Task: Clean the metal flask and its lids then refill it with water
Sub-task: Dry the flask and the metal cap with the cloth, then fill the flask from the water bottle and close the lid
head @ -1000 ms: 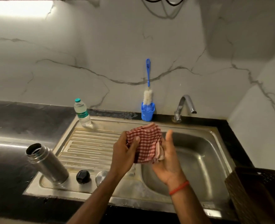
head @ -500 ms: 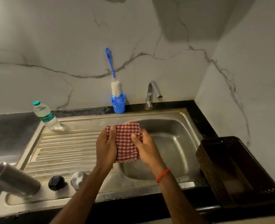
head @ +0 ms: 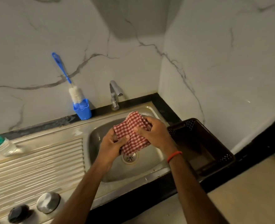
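Near the front edge, the steel lid (head: 48, 202) and black lid (head: 18, 214) lie on the drainboard (head: 36, 159). Over the basin (head: 149, 167), the left hand (head: 111, 145) and right hand (head: 157, 133) both grip a checked cloth (head: 133, 136), fingers curled into it. Behind stands the tap (head: 115, 94).

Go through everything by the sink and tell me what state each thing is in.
checked cloth: bunched over the basin
left hand: gripping the cloth
right hand: gripping the cloth
tap: no water running
bottle brush: standing in blue holder
metal lid: off, on drainboard
black lid: off, beside it
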Motion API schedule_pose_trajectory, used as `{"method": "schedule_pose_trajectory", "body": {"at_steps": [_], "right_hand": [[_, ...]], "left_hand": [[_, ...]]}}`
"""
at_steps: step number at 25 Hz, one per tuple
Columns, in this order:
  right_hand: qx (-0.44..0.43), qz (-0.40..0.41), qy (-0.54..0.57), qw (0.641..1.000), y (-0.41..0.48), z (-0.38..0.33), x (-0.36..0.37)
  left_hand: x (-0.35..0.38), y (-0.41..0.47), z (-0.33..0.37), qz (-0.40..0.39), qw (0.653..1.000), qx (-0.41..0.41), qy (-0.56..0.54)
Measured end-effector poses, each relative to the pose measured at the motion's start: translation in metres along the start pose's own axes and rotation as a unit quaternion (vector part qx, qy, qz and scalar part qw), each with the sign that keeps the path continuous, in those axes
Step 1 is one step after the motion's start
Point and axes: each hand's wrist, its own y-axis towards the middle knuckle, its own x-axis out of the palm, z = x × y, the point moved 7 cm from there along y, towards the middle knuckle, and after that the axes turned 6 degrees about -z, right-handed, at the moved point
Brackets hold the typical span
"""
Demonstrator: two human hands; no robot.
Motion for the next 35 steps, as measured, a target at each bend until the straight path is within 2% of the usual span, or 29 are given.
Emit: {"method": "schedule_pose_trajectory", "body": {"at_steps": [8, 11, 13, 15, 21, 24, 27, 29, 32, 35], "right_hand": [[0.060, 0.160, 0.056, 0.984, -0.030, 0.053, -0.092], [0.100, 0.205, 0.025, 0.973, -0.044, 0.076, -0.124], [0.117, 0.189, 0.027, 0.975, -0.051, 0.090, -0.138], [0.120, 0.180, 0.017, 0.976, -0.059, 0.101, -0.150], [0.100, 0.268, -0.073, 0.955, -0.079, 0.116, -0.182], [0.105, 0.276, -0.080, 0.952, -0.080, 0.124, -0.196], [0.163, 0.246, -0.104, 0.950, -0.082, 0.145, -0.196], [0.186, 0.233, -0.134, 0.945, -0.084, 0.151, -0.193], [0.152, 0.226, -0.095, 0.958, -0.072, 0.140, -0.184], [0.110, 0.194, -0.108, 0.969, -0.048, 0.114, -0.165]], "left_hand": [[0.102, 0.034, -0.003, -0.134, 0.989, -0.054, -0.016], [0.135, 0.041, -0.012, -0.147, 0.987, -0.064, 0.020], [0.153, 0.045, -0.020, -0.144, 0.986, -0.074, 0.038], [0.168, 0.050, -0.028, -0.144, 0.985, -0.075, 0.053], [0.201, 0.055, -0.034, -0.155, 0.977, -0.050, 0.141], [0.213, 0.060, -0.033, -0.165, 0.973, -0.052, 0.151], [0.206, 0.067, -0.031, -0.140, 0.955, -0.054, 0.255], [0.198, 0.072, -0.025, -0.131, 0.942, -0.021, 0.309], [0.187, 0.074, -0.009, -0.144, 0.935, 0.022, 0.323], [0.174, 0.072, 0.003, -0.149, 0.935, 0.051, 0.317]]}}
